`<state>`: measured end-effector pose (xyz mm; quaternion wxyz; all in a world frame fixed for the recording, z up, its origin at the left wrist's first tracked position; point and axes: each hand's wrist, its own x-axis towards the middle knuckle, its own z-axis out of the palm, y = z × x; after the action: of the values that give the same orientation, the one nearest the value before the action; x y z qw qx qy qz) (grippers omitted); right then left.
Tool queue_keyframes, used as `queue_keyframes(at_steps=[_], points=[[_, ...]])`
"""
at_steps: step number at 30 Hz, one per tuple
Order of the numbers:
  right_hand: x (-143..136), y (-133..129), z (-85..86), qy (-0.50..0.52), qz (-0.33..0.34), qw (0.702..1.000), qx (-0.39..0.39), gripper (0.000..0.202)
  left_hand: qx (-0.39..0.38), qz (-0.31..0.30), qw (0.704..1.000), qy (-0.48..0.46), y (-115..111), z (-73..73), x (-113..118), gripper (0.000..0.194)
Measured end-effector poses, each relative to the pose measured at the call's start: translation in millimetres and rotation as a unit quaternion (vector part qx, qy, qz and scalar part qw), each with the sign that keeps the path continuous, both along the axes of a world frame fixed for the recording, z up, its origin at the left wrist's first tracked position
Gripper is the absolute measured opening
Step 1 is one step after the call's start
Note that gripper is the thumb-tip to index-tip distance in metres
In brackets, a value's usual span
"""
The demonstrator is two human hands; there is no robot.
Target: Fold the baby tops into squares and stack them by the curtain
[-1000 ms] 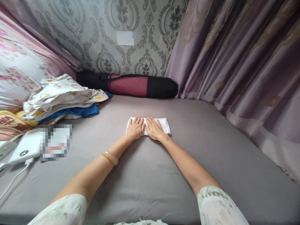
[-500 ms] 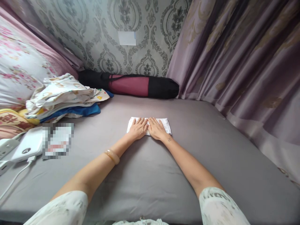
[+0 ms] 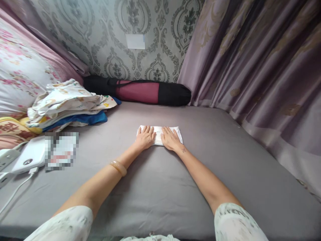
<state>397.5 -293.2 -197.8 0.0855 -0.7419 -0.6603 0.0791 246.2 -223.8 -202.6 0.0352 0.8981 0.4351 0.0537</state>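
A small white folded cloth (image 3: 158,135) lies flat on the grey bed sheet (image 3: 160,187), its long side running left to right. My left hand (image 3: 145,137) rests palm down on its left part, fingers stretched out and pointing away from me. On its right part my right hand (image 3: 171,138) lies flat in the same way, thumb toward the middle. Between the two hands a strip of the cloth shows, with a faint mark on it. Neither hand grips anything. A pale bangle (image 3: 118,168) circles my left forearm.
A black and maroon roll bag (image 3: 137,92) lies along the patterned wall. Crumpled clothes (image 3: 67,103) are piled at the left, near a white power bank (image 3: 31,155) with a cable and a blurred packet (image 3: 64,150). Purple curtains (image 3: 250,60) hang at the right.
My hands have slid apart over the cloth, the left one leftward and the right one rightward. More of the cloth's middle now shows between them.
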Motion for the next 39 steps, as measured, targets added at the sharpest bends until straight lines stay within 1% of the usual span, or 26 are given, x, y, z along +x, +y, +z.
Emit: queue_keyframes(at_steps=[2,5,9,13,17,21,23,27,30,32,36,37,39], points=[[1.1,-1.4,1.2,0.001,0.000,1.000,-0.002,0.058,-0.001,0.002,1.000,-0.001,0.3,1.0,-0.7,0.054],[2.4,-3.6,3.1,-0.012,-0.019,1.000,0.013,0.058,0.007,0.018,1.000,-0.006,1.8,1.5,-2.9,0.055],[5.1,-5.5,4.4,-0.016,-0.027,0.999,-0.009,0.058,-0.023,0.014,1.000,0.008,5.1,1.2,-6.7,0.057],[10.7,-6.5,3.7,-0.029,-0.051,0.998,0.014,0.059,-0.015,0.029,0.999,0.000,8.6,0.4,-11.1,0.059],[17.1,-8.1,4.5,-0.018,-0.067,0.997,-0.019,0.059,-0.041,0.024,0.999,0.003,13.0,-0.4,-16.3,0.060],[25.0,-10.6,5.1,-0.026,-0.092,0.995,0.008,0.060,-0.023,0.038,0.999,-0.017,19.0,-3.7,-22.8,0.059],[29.7,-11.9,3.7,-0.027,-0.105,0.994,0.002,0.060,-0.031,0.042,0.998,-0.022,22.2,-6.4,-25.9,0.061],[35.8,-12.9,1.8,-0.004,-0.105,0.994,-0.037,0.060,-0.074,0.038,0.996,-0.017,26.2,-8.1,-28.7,0.062],[36.2,-12.7,2.9,-0.012,-0.107,0.994,-0.007,0.060,-0.037,0.055,0.997,-0.037,26.0,-7.2,-28.8,0.061],[35.8,-13.0,3.5,-0.021,-0.104,0.994,0.007,0.061,-0.018,0.054,0.997,-0.043,25.8,-8.1,-28.8,0.060],[35.4,-13.4,3.7,-0.010,-0.099,0.995,-0.031,0.061,-0.054,0.034,0.997,-0.042,27.8,-12.1,-29.6,0.058],[35.1,-13.1,3.9,-0.010,-0.099,0.995,-0.031,0.060,-0.057,0.034,0.997,-0.050,28.2,-12.4,-30.2,0.058],[33.5,-11.9,4.6,-0.017,-0.099,0.995,-0.005,0.060,-0.056,0.033,0.996,-0.065,28.0,-11.9,-32.7,0.058]])
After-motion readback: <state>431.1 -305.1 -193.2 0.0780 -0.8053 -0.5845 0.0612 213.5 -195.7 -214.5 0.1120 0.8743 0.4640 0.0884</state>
